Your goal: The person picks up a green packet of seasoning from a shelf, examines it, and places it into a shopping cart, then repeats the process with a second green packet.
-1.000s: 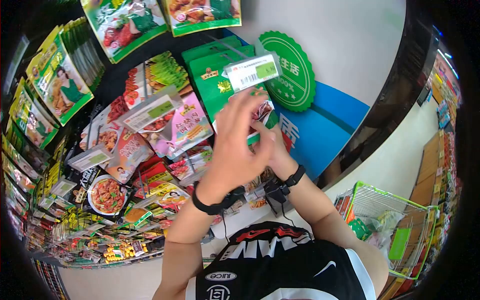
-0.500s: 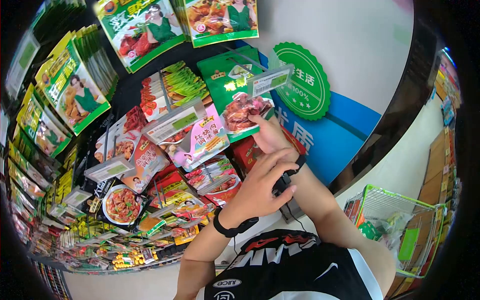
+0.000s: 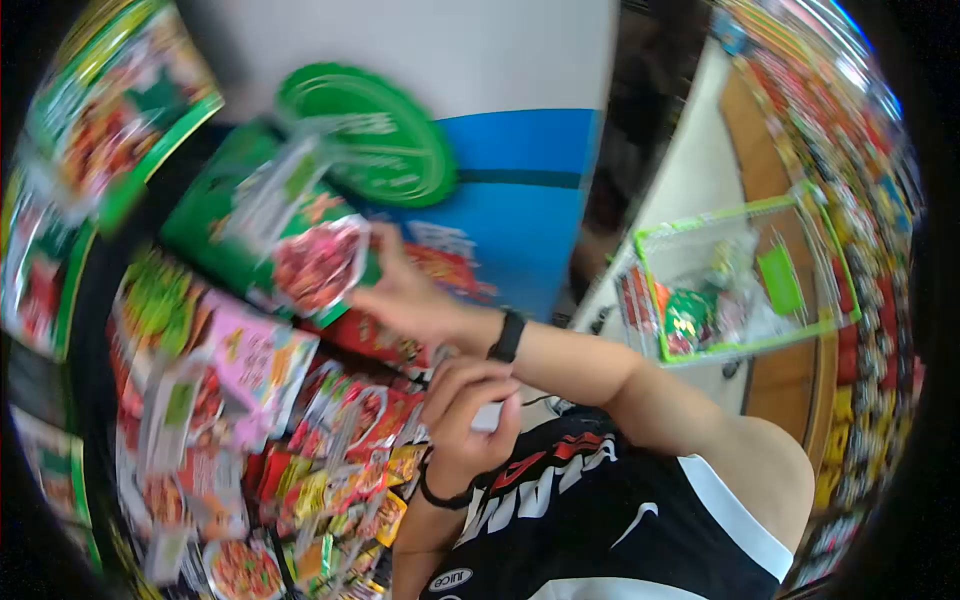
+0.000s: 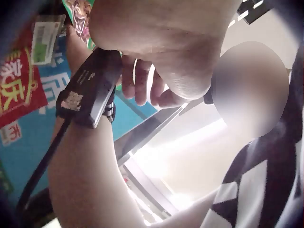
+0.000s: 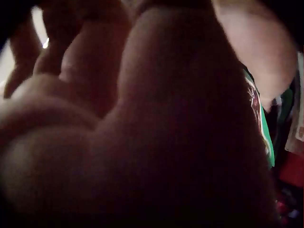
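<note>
"JUICE" in an oval patch (image 3: 450, 579) and a swoosh (image 3: 637, 523) on the black shirt (image 3: 590, 550), "家庆" on a red panel (image 4: 35, 78)

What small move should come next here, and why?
Probably the right hand should ease the green packet outward, past the price tag. Its thumb and fingers grip the packet's edge, and in the head view the tag overlaps the packet's front, so it might catch.

The green packet (image 3: 310, 262) is showing reddish meat pieces on its front. It is slanting, its top leaning leftward, and is sitting partly behind a price tag (image 3: 285, 190).
</note>
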Available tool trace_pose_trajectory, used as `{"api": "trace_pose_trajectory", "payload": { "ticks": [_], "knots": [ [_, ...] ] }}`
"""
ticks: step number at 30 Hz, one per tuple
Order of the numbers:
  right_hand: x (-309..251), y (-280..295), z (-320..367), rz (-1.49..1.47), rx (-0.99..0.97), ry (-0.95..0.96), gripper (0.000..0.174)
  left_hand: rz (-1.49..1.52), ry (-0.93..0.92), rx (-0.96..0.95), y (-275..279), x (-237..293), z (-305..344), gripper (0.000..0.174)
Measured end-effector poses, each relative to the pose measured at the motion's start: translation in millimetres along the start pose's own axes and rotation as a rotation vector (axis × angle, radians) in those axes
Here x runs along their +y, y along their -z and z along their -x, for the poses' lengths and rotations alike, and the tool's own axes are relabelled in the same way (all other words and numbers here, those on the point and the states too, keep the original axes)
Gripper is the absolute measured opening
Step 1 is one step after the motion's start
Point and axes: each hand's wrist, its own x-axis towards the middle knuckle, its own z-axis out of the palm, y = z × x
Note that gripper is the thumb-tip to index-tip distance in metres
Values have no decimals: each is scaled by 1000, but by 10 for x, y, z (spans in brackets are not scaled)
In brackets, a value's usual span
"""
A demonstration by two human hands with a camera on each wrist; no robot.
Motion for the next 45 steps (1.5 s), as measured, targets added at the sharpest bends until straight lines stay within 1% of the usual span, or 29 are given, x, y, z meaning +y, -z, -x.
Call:
{"api": "trace_pose_trajectory", "payload": {
  "ticks": [1, 2, 4, 5, 6, 7, 8, 9, 11, 12, 15, 16, 17, 19, 22, 25, 26, 29, 31, 33, 34, 35, 36, 37, 39, 40, 41, 42, 45],
  "knots": [
    [118, -20, 29, -43, 24, 74, 78, 40, -36, 12, -21, 21, 36, 11],
    [465, -11, -68, 49, 80, 371, 78, 83, -40, 29, -66, 35, 89, 11],
    [673, 17, -33, -94, -44, 386, 73, 138, -59, 26, -137, 60, 99, 15],
    [638, 30, 79, -257, -92, 398, 71, 166, -80, 18, -165, 45, 91, 17],
    [714, 67, 111, -263, -112, 469, 66, 203, -97, -5, -197, 9, 76, 17],
    [692, 84, 228, -92, 17, 490, 54, 230, -113, -21, -226, -19, 60, 18],
    [667, 197, 338, 14, -74, 447, 45, 225, -118, -30, -254, -37, 42, 12],
    [554, 300, 487, 119, -172, 400, 36, 273, -107, -53, -313, -26, 40, 12],
    [579, 434, 606, -43, -365, 257, 27, 352, -89, -84, -426, -29, 67, 13],
    [546, 509, 674, -132, -468, 190, 24, 353, -115, -116, -512, -5, 58, 12],
    [430, 763, 1040, -293, -651, 205, 29, 392, -126, -266, -801, 205, 66, 10],
    [395, 908, 1165, -310, -782, 217, 35, 435, -110, -312, -957, 285, 68, 8],
    [393, 1054, 1318, -345, -833, 183, 36, 480, -71, -502, -1038, 351, 20, 13],
    [467, 1396, 1647, -413, -938, 108, 38, 551, -24, -809, -1326, 416, -82, 23],
    [607, 2115, 2083, -265, -826, 282, 39, 476, 113, -1090, -1921, 550, -181, 30],
    [616, 3009, 2542, -181, -774, 281, 41, 390, 194, -1227, -2710, 683, -287, 30],
    [599, 3317, 2726, -213, -754, 213, 42, 403, 210, -1244, -2999, 711, -328, 30],
    [805, 4295, 3132, -315, -677, 162, 42, 384, 236, -1247, -3857, 815, -428, 33],
    [1229, 5015, 3264, -606, -540, 25, 41, 334, 227, -1322, -4300, 823, -456, 36],
    [1788, 5677, 3313, -901, -94, 9, 39, 266, 232, -1397, -4657, 914, -531, 37],
    [2166, 5950, 3287, -1072, 230, 85, 38, 252, 247, -1421, -4784, 938, -544, 39],
    [2697, 6255, 3301, -1095, 537, 139, 34, 255, 269, -1423, -4893, 959, -551, 39],
    [2888, 6490, 3428, -1141, 853, -67, 30, 250, 290, -1424, -4977, 970, -556, 39],
    [3156, 6711, 3452, -999, 1114, -230, 33, 240, 307, -1427, -5051, 971, -571, 39],
    [3781, 7055, 3688, -581, 1289, -440, 40, 199, 368, -1434, -5182, 972, -577, 40],
    [3939, 7138, 3848, -354, 1335, -593, 46, 172, 388, -1431, -5229, 965, -561, 40],
    [4388, 7240, 4020, -261, 1325, -710, 56, 145, 416, -1428, -5257, 954, -543, 40],
    [4892, 7411, 4207, -143, 1166, -854, 57, 100, 449, -1427, -5268, 941, -519, 40],
    [4996, 7372, 4443, 578, 811, -1161, 65, 30, 557, -1403, -5251, 900, -470, 40]
  ]
}}
